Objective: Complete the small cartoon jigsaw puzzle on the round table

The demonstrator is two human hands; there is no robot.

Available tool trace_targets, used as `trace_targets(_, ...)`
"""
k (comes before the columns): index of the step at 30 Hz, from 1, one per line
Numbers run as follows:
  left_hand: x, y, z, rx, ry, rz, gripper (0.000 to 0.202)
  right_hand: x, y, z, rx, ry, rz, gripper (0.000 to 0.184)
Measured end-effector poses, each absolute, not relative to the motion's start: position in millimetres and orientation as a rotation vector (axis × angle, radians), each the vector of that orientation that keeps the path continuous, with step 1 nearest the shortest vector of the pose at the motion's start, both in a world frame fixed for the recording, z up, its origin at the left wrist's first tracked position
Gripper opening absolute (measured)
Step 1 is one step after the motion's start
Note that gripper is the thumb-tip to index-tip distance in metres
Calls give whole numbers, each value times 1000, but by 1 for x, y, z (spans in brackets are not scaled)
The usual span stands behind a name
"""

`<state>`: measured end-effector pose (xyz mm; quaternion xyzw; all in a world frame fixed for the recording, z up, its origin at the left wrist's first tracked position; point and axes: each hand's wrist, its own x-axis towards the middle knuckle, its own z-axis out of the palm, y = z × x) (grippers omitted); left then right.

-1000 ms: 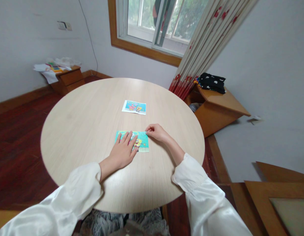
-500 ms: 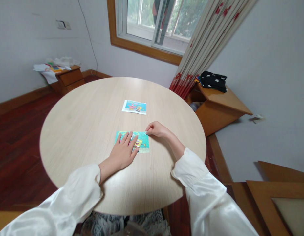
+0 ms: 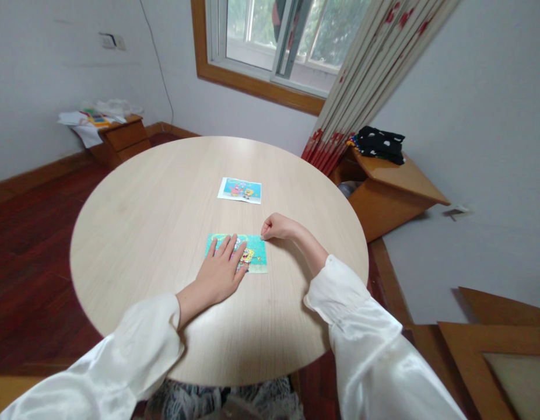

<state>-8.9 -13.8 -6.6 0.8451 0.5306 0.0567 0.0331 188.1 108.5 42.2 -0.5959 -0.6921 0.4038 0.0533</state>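
A teal jigsaw puzzle (image 3: 260,256) with a yellow cartoon figure lies flat on the round table (image 3: 134,233). My left hand (image 3: 221,265) rests on its left and middle part, palm down with fingers spread, hiding much of the picture. At the puzzle's top right corner, my right hand (image 3: 276,226) is closed in a pinch, fingertips touching the corner piece, which they mostly cover. Just beyond the puzzle is a printed picture card (image 3: 241,189) with a white border, showing a similar cartoon scene.
A wooden cabinet (image 3: 396,186) with folded black cloth (image 3: 381,144) stands beyond the table's right side, below a curtain (image 3: 361,76). Papers and bags lie on a small drawer unit (image 3: 128,137) at the back left. Wooden furniture (image 3: 462,344) is at the lower right.
A pale spot at the puzzle's top right corner, beside my right fingertips, now looks teal. My left hand stays in place; the right has barely moved.
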Motion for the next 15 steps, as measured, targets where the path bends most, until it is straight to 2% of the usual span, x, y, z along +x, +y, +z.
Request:
trace_targets(9, -9, -12, -7, 2571, 1621, 300, 53, 192, 95, 31, -1737, -2052, 1092, 2)
trace_targets(15, -13, -12, -11, 2504, 1563, 576, 52, 202, 62, 19, -1641, -1939, 881, 23)
